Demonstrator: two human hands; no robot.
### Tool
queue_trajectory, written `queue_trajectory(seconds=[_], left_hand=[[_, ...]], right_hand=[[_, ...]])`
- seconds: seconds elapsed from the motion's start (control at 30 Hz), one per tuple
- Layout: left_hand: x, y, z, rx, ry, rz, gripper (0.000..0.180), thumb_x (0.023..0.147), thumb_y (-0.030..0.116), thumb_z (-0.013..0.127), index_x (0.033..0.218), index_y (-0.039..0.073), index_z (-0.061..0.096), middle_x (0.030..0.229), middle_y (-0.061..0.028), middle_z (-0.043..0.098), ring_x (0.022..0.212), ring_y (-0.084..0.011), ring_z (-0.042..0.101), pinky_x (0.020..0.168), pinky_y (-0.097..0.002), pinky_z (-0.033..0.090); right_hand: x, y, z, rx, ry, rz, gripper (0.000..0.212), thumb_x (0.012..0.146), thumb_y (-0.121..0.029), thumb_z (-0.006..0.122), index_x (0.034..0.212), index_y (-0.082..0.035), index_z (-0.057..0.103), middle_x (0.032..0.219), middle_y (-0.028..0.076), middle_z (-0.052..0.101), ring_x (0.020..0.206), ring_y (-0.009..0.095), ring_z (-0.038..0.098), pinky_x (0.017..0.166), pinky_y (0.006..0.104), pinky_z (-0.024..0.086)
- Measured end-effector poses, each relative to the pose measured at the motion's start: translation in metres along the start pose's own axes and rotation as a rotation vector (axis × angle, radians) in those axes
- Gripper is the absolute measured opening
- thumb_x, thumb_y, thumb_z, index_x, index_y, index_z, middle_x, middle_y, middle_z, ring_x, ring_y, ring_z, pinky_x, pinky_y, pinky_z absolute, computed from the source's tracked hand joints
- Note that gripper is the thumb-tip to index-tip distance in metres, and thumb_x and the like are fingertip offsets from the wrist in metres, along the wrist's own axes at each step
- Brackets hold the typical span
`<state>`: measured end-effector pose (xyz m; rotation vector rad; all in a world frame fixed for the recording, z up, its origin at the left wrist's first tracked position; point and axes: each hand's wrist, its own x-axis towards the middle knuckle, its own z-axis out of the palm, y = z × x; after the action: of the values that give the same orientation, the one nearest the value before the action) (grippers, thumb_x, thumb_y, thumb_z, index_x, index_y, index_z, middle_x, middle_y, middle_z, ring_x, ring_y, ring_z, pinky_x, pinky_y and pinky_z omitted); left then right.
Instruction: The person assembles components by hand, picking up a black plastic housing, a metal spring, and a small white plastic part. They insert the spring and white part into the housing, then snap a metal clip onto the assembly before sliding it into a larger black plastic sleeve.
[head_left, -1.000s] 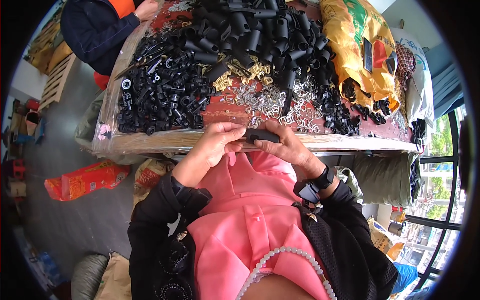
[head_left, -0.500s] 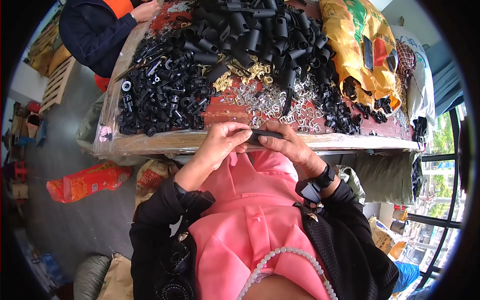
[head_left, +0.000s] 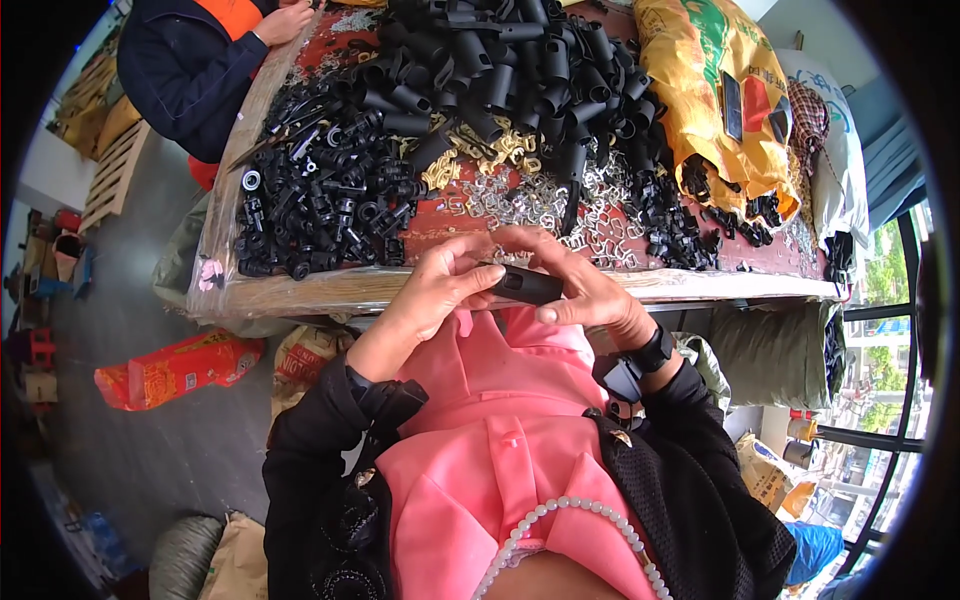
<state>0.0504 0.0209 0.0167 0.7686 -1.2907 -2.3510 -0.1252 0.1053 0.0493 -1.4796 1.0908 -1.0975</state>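
Observation:
Just in front of the table edge, my left hand (head_left: pixel 448 283) pinches one end of a short black plastic tube (head_left: pixel 532 286) with a slot in its side. The thumb lies on top, and the fingers behind are partly hidden. Around the tube's other end my right hand (head_left: pixel 585 285) is open, its thumb apart from the tube and its fingers reaching over the far side. Beyond my hands lie loose silver metal clips (head_left: pixel 520 205) and a pile of similar black tubes (head_left: pixel 500 85).
Small black fittings (head_left: pixel 335 200) heap up at the table's left, gold clips (head_left: pixel 510 148) in the middle. A yellow woven sack (head_left: pixel 700 60) with a phone (head_left: pixel 732 108) on it stands at the right. Another person (head_left: pixel 195 75) works at the far left. A red bag (head_left: pixel 180 368) lies on the floor.
My right thumb has come off the tube and the right fingers have spread. The tube has turned so that its slotted side shows. My left hand keeps its pinch.

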Motion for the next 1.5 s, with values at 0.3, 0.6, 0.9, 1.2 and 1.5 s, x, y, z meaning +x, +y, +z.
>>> queue_trajectory(seconds=[0.3,0.6,0.9,1.2,1.5], left_hand=[[-0.007,0.0,0.013,-0.084,-0.026,-0.019,0.049,0.074,0.013,0.062,0.116,0.002,0.039,0.094,-0.0059,0.054,0.077,-0.0116,0.055,0.06,-0.0226,0.047],[0.012,-0.009,-0.003,-0.263,0.078,0.022,0.055,0.08,0.039,0.048,0.12,0.003,0.034,0.096,-0.0118,0.054,0.082,-0.0164,0.055,0.067,-0.0283,0.047],[0.024,-0.01,0.033,-0.073,-0.198,0.646,0.056,0.082,0.04,0.045,0.124,0.007,0.028,0.111,-0.0225,0.044,0.086,-0.0234,0.055,0.078,-0.0319,0.044],[0.033,-0.002,0.042,-0.432,-0.084,0.039,0.051,0.081,0.024,0.052,0.124,0.007,0.029,0.116,-0.0208,0.041,0.099,-0.0234,0.048,0.085,-0.0323,0.04],[0.043,0.041,-0.044,2.038,0.478,0.512,0.025,0.066,0.015,0.062,0.087,0.003,0.055,0.094,-0.0095,0.052,0.085,-0.026,0.047,0.071,-0.0357,0.041]], right_hand=[[0.009,-0.002,-0.001,-0.244,-0.286,-0.18,0.075,0.061,-0.041,0.066,0.116,0.002,0.04,0.111,0.018,0.046,0.102,0.028,0.045,0.089,0.0357,0.032],[0.009,-0.003,0.01,-0.141,-0.073,-0.208,0.063,0.06,-0.044,0.067,0.1,0.002,0.051,0.094,0.012,0.054,0.089,0.023,0.051,0.081,0.0326,0.037],[0.015,-0.002,0.022,-0.048,-0.054,-0.218,0.04,0.061,-0.023,0.072,0.088,-0.001,0.052,0.084,0.004,0.054,0.079,0.014,0.052,0.075,0.0264,0.041],[-0.004,-0.005,-0.002,0.026,-0.065,0.007,0.034,0.064,-0.022,0.07,0.084,-0.001,0.052,0.079,0.004,0.053,0.075,0.011,0.051,0.066,0.0235,0.041],[-0.219,0.025,-0.107,-0.636,0.186,0.793,0.025,0.067,-0.018,0.065,0.082,-0.002,0.056,0.066,0.005,0.055,0.059,0.015,0.051,0.056,0.0268,0.042]])
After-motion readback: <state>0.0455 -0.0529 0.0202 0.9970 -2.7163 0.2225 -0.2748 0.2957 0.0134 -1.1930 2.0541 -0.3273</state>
